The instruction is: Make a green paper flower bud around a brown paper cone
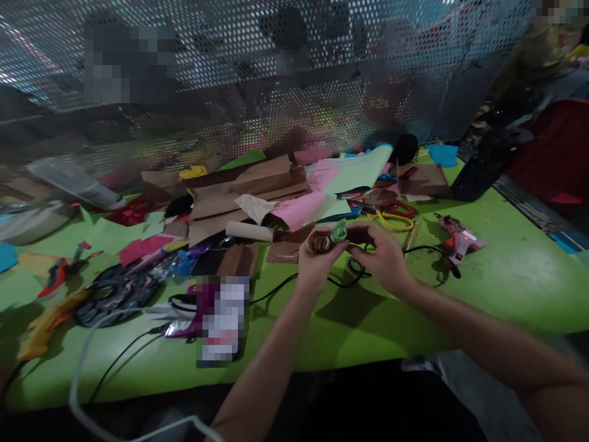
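Both my hands meet above the middle of the green table. My left hand is closed round one end of a brown paper roll. My right hand grips the other end, fingers curled over it. A small rolled strip of light green paper sticks up from the roll between my thumbs. A black cable runs on the table right under my hands.
Brown, pink and green paper sheets pile up behind my hands. Scissors with red and yellow handles lie to the right, then a pink glue gun. A cardboard tube, a black ring-shaped object and cables lie left. A perforated metal screen closes the back.
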{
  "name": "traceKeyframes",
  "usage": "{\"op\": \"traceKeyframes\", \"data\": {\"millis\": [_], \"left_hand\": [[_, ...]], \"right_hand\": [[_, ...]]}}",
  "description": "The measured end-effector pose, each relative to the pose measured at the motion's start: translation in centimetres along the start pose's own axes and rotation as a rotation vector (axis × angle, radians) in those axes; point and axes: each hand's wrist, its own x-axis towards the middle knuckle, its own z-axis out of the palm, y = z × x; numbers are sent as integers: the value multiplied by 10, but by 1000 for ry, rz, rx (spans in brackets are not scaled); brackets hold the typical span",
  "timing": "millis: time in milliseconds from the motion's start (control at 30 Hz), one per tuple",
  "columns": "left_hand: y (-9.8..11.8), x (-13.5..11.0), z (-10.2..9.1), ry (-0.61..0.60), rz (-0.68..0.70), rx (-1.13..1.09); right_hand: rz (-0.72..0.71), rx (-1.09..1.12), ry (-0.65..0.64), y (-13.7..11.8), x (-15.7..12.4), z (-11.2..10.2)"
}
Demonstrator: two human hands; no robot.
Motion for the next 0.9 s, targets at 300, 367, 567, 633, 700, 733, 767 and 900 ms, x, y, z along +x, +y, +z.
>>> {"op": "traceKeyframes", "data": {"millis": [300, 367, 567, 633, 700, 733, 767, 900], "left_hand": [[6, 1, -2, -27, 23, 45], [8, 2, -2, -33, -5, 63], [13, 0, -2, -103, 46, 104], [13, -2, -3, -132, 67, 145], [11, -4, -4, -150, 100, 202], [11, -5, -4, -155, 114, 229], [10, -5, -4, -159, 121, 251], [8, -6, 0, -160, 100, 280]], "right_hand": [[29, 16, -50, -10, 2, -7], [55, 49, -82, -13, 3, -10], [145, 134, -115, -14, 5, -10], [136, 110, -110, -13, 5, -9], [115, 56, -96, -12, 4, -8], [102, 28, -90, -11, 4, -8], [91, 3, -84, -10, 4, -8], [73, -72, -73, -6, 4, -11]]}}
